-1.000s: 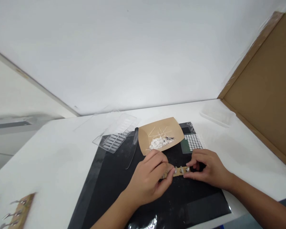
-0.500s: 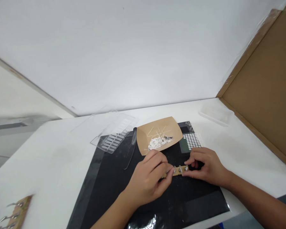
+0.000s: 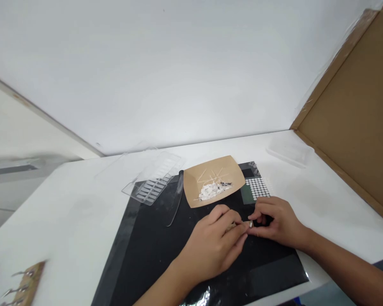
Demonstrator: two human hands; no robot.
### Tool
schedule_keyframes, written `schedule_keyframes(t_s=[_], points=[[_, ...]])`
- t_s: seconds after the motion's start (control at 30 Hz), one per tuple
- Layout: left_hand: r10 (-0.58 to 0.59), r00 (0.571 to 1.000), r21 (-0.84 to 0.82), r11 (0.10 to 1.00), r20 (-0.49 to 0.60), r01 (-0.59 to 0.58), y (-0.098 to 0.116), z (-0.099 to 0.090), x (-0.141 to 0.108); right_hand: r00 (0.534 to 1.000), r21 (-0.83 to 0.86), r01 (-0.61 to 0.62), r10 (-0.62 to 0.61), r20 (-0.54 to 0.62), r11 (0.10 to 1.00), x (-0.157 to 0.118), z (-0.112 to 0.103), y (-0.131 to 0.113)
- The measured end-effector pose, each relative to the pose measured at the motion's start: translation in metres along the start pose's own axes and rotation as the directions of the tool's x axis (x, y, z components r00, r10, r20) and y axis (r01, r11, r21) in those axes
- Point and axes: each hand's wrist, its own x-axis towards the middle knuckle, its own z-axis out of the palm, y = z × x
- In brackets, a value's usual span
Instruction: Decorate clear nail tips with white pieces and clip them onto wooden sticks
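My right hand pinches the right end of a short tan strip with small shiny metal pieces on it, low over the black mat. Reaching across the strip from the left, my left hand has its fingertips pressed together near that same end. Most of the strip is hidden behind these fingers, and one metal piece shows between the hands. What the left fingertips pinch cannot be seen.
Beyond my hands lies a brown paper tray with white scraps and thin sticks. A sheet of white dots lies right of it, a clear plastic case left. Another strip with metal pieces sits lower left. A cardboard wall rises at right.
My left hand has slid right along the strip, from its middle to near its right end, covering metal pieces that showed before. My right hand has stayed in place.
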Motion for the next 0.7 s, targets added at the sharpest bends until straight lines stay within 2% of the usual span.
schedule_keyframes(t_s=[0.27, 0.7], points=[[0.048, 0.995, 0.157, 0.986, 0.091, -0.062, 0.005, 0.013, 0.002, 1.000, -0.012, -0.008, 0.008, -0.002, 1.000, 0.000, 0.000, -0.001], [0.041, 0.998, 0.221, 0.974, 0.048, -0.050, 0.013, 0.023, 0.006, 1.000, -0.045, -0.014, 0.014, 0.002, 0.999, -0.001, 0.002, -0.001]])
